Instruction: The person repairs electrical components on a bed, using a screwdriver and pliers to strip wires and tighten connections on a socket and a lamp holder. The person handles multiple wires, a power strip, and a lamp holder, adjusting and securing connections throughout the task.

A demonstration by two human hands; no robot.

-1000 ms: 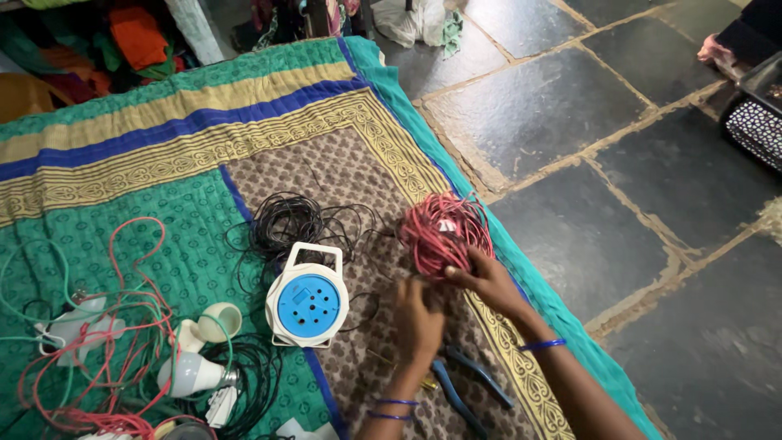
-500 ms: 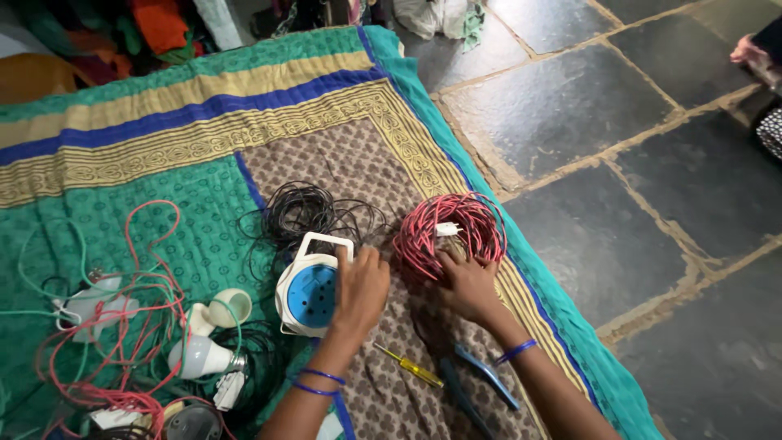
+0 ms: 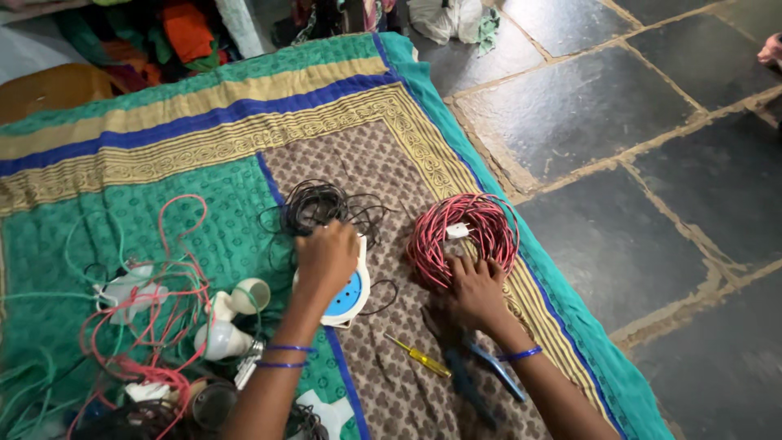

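My left hand [image 3: 326,257] grips the top of a white and blue round cable reel [image 3: 349,293] that lies on the patterned cloth [image 3: 204,114]. A loose coil of black wire [image 3: 319,204] lies just beyond the reel. My right hand [image 3: 471,287] rests with spread fingers on the near edge of a red wire coil [image 3: 464,230], which has a small white tag on it. A yellow-handled screwdriver [image 3: 419,355] and blue-handled pliers [image 3: 494,376] lie on the cloth close to my right wrist.
At the left lie tangled red and green wires [image 3: 155,318], white bulb holders [image 3: 224,336] and a small jar [image 3: 213,402]. Dark stone floor [image 3: 635,163] borders the cloth on the right. Clothes are piled at the top; another person's hand [image 3: 770,50] shows at the far right.
My left hand moved from near the red coil over to the reel and closed on its top. My right hand stayed at the red coil.
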